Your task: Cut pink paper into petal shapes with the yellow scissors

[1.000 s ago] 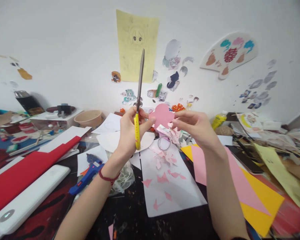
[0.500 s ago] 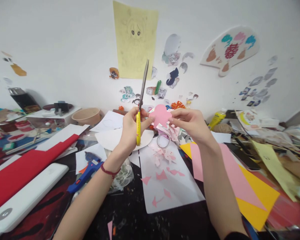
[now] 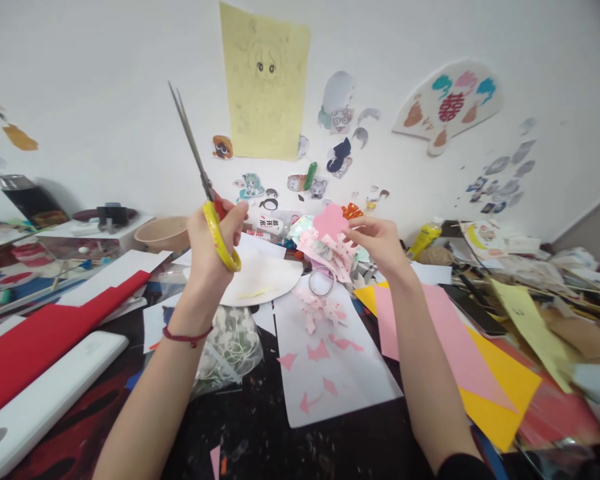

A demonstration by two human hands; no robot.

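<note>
My left hand (image 3: 213,237) is closed around a pair of scissors (image 3: 221,240) with yellow and red handles; the blades point up, slightly parted. A pink paper flower (image 3: 329,222) is pinched at its right edge by the fingers of my right hand (image 3: 377,241). Behind and below it sits a bunch of crumpled pink and green patterned paper (image 3: 325,252). Under my hands, a roll of tape (image 3: 322,281) and pink paper scraps (image 3: 318,351) rest on a white sheet (image 3: 340,393).
To the right lie pink paper (image 3: 445,333) and yellow paper (image 3: 495,413). A bag of white strands (image 3: 233,347) is beside my left forearm. Further left are a red strip (image 3: 75,327) and a long white device (image 3: 55,393). A beige bowl (image 3: 163,235) stands at the back.
My left hand has let go of the pink flower and moved left with the scissors, which now tilt left. My right hand still holds the flower.
</note>
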